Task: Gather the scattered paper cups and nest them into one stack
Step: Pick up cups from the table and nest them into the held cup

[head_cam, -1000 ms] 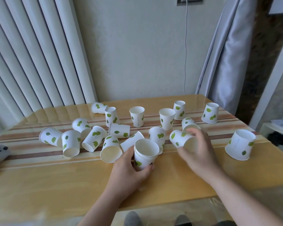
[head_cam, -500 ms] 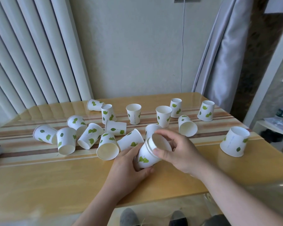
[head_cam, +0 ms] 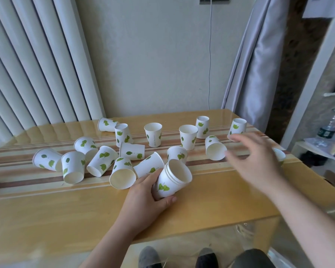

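Note:
Several white paper cups with green leaf prints lie scattered on the wooden table (head_cam: pixel 46 219); some stand upright, others lie on their sides. My left hand (head_cam: pixel 145 200) grips a short nested stack of cups (head_cam: pixel 172 178), tilted with its mouth toward the right. My right hand (head_cam: pixel 253 161) hovers open and blurred to the right of the stack, close to a cup lying on its side (head_cam: pixel 215 150). A cup at the right edge (head_cam: pixel 278 155) is mostly hidden behind that hand. Upright cups (head_cam: pixel 153 134) (head_cam: pixel 188 137) stand further back.
Vertical blinds (head_cam: pixel 27 74) hang at the back left, a grey curtain (head_cam: pixel 259 64) at the back right. A cable (head_cam: pixel 209 55) runs down the wall. A low shelf with a bottle (head_cam: pixel 325 132) sits right of the table. My shoes (head_cam: pixel 149 258) show under the near edge.
My right hand pushed a cup into the stack held by my left hand, then let go and swung right toward the cups near the table's right side. The view tilted slightly.

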{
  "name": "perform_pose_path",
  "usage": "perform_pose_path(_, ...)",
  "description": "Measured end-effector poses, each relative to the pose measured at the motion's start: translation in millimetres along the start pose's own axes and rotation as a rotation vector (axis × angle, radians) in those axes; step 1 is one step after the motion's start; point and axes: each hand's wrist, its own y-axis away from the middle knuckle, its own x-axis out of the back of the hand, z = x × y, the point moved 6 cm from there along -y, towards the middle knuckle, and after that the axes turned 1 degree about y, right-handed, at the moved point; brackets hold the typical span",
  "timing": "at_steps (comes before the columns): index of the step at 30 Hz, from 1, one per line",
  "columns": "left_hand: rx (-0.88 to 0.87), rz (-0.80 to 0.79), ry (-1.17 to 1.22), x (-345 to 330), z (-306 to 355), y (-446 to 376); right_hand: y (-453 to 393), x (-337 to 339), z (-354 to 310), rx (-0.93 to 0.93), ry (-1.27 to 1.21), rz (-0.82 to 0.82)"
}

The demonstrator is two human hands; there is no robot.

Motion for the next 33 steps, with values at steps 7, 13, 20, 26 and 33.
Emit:
perform_pose_path(7, 0.018, -0.031, -0.013, -3.8, 0.2, -1.9, 12.1, 28.6, 112.5, -0.452, 0.542, -0.431)
perform_pose_path(13, 0.033, -0.017, -0.013, -2.4, -1.0, -0.2, 31.3, -6.8, 54.3, -0.300, 0.028, -0.217)
perform_pose_path(20, 0.063, -0.016, 0.007, 1.2, 1.0, 1.7, 40.2, -54.9, 9.8, -0.091, 0.224, -0.585)
perform_pose_path(26, 0.071, -0.013, 0.012, 2.7, 3.8, 2.0, 20.9, -61.3, -20.6, -0.220, -0.035, -0.552)
perform_pose_path(33, 0.074, -0.015, 0.014, 2.6, 4.4, 1.7, 33.9, -93.7, -52.0, -0.537, -1.030, -0.282)
